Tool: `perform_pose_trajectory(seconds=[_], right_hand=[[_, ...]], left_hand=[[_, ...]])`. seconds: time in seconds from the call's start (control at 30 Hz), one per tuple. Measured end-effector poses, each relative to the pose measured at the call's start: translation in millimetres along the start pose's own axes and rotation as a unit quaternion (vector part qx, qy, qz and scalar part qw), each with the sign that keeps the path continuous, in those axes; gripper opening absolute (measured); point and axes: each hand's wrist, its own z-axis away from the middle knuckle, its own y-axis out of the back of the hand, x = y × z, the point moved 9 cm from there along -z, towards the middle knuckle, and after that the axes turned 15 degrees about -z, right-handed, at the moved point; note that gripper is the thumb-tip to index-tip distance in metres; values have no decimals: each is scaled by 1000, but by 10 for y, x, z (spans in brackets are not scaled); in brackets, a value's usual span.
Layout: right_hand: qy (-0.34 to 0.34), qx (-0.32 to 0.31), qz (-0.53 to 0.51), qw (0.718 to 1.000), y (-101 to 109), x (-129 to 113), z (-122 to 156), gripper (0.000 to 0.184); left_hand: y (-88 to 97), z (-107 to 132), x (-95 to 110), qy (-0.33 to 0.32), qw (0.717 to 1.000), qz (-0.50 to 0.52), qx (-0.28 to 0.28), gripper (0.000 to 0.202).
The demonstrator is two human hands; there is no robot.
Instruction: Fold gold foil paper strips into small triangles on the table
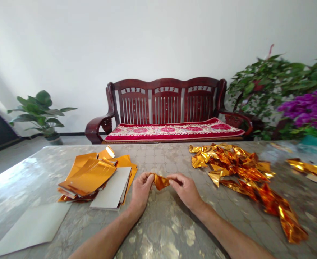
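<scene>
Between my two hands, just above the table's middle, is a small folded piece of gold foil paper [161, 182]. My left hand [141, 189] pinches its left end between thumb and fingers. The right end is pinched by my right hand [184, 189]. To the left lies a loose stack of flat gold foil sheets [90, 174], some with the white backing up. A heap of folded gold foil pieces [234, 165] spreads out on the right, some of them trailing toward the near right.
The table [158, 230] has a patterned, shiny cover. A pale sheet [34, 225] lies at its near left. Clear plastic [277, 151] rests at the far right. Behind stand a dark red wooden bench [166, 104], a potted plant [44, 111] and purple flowers [308, 108].
</scene>
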Motion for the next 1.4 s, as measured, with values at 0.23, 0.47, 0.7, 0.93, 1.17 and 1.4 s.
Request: perform_pose_trajectory(seconds=[0.23, 0.47, 0.7, 0.93, 1.17, 1.4], right_hand=[[-47, 6, -29, 998, -15, 82, 22, 27], [-114, 21, -109, 987, 2, 263, -6, 29], [-221, 55, -252, 941, -21, 381, 93, 35], [-229, 33, -322, 918, -92, 357, 96, 38], [-214, 12, -323, 922, -116, 318, 88, 46], [-207, 19, -295, 933, -88, 325, 67, 44]], left_hand=[[19, 14, 67, -5, 1000, -25, 6, 29], [-3, 27, -2, 19, 1000, -4, 3, 30], [12, -6, -59, 11, 1000, 9, 18, 28], [51, -40, -94, 12, 999, 18, 34, 27], [65, -46, -88, 18, 999, 24, 40, 27], [42, -34, -74, 19, 999, 24, 33, 27]])
